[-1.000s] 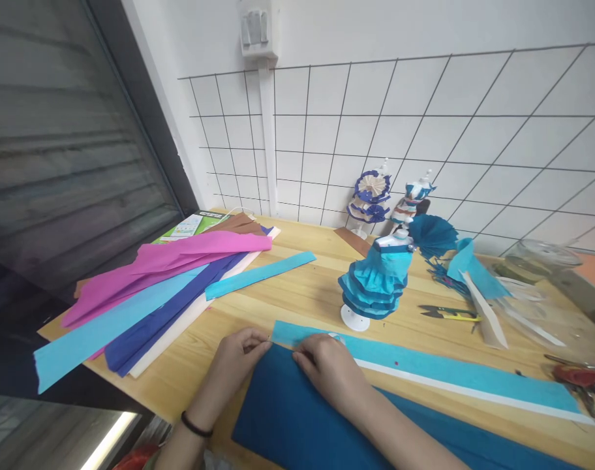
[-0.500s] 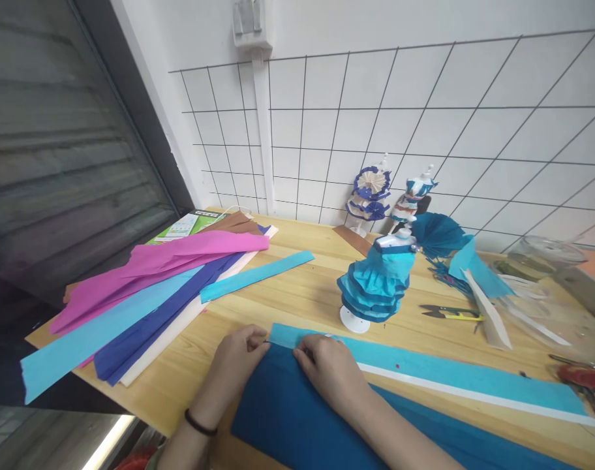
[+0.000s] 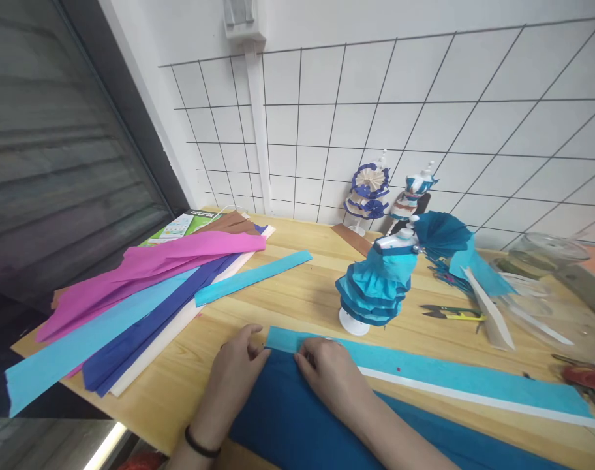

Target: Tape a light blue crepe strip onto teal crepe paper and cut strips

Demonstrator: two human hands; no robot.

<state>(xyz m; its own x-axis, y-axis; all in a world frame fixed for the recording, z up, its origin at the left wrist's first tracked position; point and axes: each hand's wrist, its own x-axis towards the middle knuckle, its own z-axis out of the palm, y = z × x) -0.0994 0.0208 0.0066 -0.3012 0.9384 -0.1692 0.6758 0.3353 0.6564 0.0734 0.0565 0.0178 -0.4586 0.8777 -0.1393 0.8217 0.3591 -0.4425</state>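
Observation:
A dark blue sheet of crepe paper [image 3: 297, 411] lies along the front of the table, its far edge overlapping a light blue crepe paper strip [image 3: 454, 372] that has a white band along its near side. My left hand [image 3: 239, 365] pinches the dark sheet's far left corner between thumb and forefinger. Curled fingers of my right hand [image 3: 331, 372] grip that same far edge a little to the right, over the overlap; the fingertips are partly hidden. Beyond them stands a small white dress form [image 3: 356, 323] wearing a ruffled turquoise paper dress [image 3: 376, 287].
Pink crepe paper [image 3: 151, 267] and other coloured strips are piled at left, beside a short blue strip [image 3: 253, 277]. Yellow-handled thread snips [image 3: 454, 313] lie at right, near a blue pleated fan [image 3: 444, 232]. Two dressed forms stand by the grid wall, one purple-trimmed [image 3: 368, 189].
Both hands keep their grip on the paper's edge with hardly any movement. The view has shifted slightly.

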